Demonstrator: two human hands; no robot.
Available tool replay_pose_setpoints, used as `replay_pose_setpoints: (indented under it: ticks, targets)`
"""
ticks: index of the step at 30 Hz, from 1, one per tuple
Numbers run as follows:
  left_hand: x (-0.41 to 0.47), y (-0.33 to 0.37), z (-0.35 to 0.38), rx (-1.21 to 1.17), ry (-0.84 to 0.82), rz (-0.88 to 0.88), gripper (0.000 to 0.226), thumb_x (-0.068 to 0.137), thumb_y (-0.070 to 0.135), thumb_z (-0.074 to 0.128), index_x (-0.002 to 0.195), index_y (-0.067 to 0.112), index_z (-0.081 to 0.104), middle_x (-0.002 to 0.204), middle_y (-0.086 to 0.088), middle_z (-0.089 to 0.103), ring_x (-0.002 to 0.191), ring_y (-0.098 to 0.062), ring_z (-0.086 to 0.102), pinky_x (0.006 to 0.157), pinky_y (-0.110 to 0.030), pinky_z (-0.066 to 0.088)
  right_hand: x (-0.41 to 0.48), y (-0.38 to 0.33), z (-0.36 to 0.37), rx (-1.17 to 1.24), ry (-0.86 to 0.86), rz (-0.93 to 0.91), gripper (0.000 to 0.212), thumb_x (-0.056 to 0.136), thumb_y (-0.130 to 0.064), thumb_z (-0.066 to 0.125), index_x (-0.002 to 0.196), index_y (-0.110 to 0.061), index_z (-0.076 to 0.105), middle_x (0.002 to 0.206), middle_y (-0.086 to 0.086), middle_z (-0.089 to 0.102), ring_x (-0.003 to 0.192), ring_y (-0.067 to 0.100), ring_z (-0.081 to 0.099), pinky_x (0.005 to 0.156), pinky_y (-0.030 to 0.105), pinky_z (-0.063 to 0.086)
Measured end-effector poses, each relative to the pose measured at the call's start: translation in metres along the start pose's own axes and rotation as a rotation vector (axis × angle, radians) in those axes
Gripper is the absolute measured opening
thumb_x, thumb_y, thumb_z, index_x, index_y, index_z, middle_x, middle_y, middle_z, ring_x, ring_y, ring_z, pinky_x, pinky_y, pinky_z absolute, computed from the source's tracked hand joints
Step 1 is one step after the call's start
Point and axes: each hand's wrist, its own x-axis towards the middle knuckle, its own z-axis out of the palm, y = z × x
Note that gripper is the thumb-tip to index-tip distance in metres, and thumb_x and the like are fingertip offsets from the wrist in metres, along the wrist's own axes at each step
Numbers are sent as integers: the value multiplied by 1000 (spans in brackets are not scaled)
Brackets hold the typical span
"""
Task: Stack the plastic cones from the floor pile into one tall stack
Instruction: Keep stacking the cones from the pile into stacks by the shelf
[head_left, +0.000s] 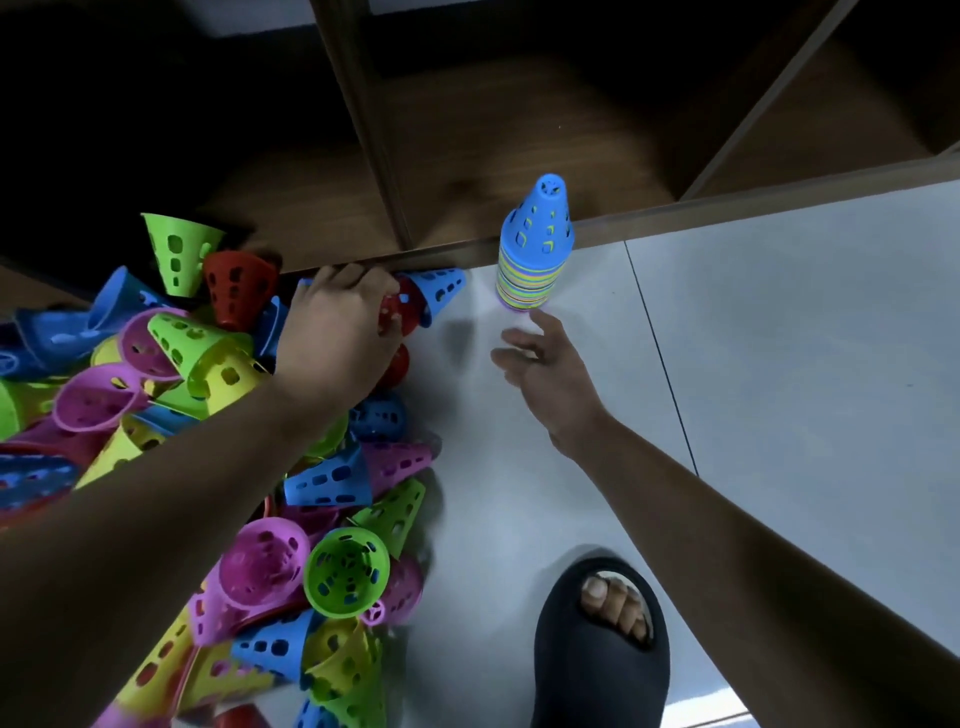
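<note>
Meanwhile the left hand (337, 332) closed on a red cone (396, 312) at the pile (208, 467) edge; the right hand (545, 374) hung open, empty, beside the stack (535, 254) on the floor (779, 364)

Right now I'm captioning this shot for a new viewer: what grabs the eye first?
The bright pile of cones sprawls across the left floor, with the left hand reaching into it. The striped cone stack, blue on top, stands by the shelf, the right hand open just below it.

Indoor room: pale tiled floor (779, 338), empty wooden cubby shelving (467, 156), toy-cone pile (208, 415).
</note>
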Motion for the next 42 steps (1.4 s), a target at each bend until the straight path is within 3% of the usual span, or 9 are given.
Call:
replay_pose_setpoints:
  ticks: [6,9,13,17,24,28,33,38,42]
  targets:
    - [-58,-3,-31,-99,23,132,25,93,21,71,117,15,70,109,-7,68,96,-32,56,80,-50,51,-53,28,38,-419,-116,-97,29,91,-23,71,119,-25,66,100,-9,73,92,10,69,85,27,53]
    - [-93,-3,-49,-158,33,105,27,93,21,76,118,17,71,108,-2,66,95,-28,58,81,-45,53,-88,42,52,-457,-230,-128,11,92,-26,70,102,-23,67,95,-7,72,88,10,68,79,30,55]
    - [-154,-7,-59,-226,34,-9,30,92,18,77,121,15,71,108,-3,65,97,-28,64,75,-44,57,-130,57,65,-519,-254,-235,17,92,-39,68,104,-30,60,101,-11,66,89,10,66,79,37,56]
    - [-220,-10,-74,-317,67,-146,24,94,19,76,117,18,68,101,4,62,84,-20,62,65,-38,54,-162,57,68,-690,-214,-620,25,94,-46,66,105,-27,56,105,-13,56,85,12,62,71,35,53]
    - [-347,-1,-59,-391,-71,-574,25,90,38,79,100,31,57,86,12,61,68,-14,60,56,-37,51,-166,61,88,-1042,-281,-925,40,86,-63,68,105,-28,63,101,-10,59,81,21,63,59,37,53]
    - [-386,8,-38,-361,-216,-626,34,88,53,75,100,29,53,89,10,63,84,-21,63,59,-39,51,-160,59,94,-1129,-342,-938,37,88,-61,61,99,-27,66,98,-9,62,77,20,65,57,35,52]
    - [-390,17,-26,-138,-451,-576,50,90,63,65,119,23,57,109,0,66,106,-26,64,71,-37,48,-155,57,91,-1197,-359,-874,42,84,-66,67,94,-26,65,87,-8,65,77,19,63,58,31,46]
    - [-384,10,-23,-141,-555,-616,43,91,47,67,123,23,51,113,-3,66,104,-26,64,67,-34,42,-150,56,91,-1230,-423,-844,38,86,-61,72,93,-23,70,92,-9,65,80,20,64,60,31,48]
    - [-383,5,-19,-181,-585,-653,47,94,25,65,135,21,43,108,-6,68,96,-28,67,66,-36,53,-155,52,91,-1234,-453,-886,20,92,-42,73,93,-22,72,89,-7,65,76,21,63,59,32,49]
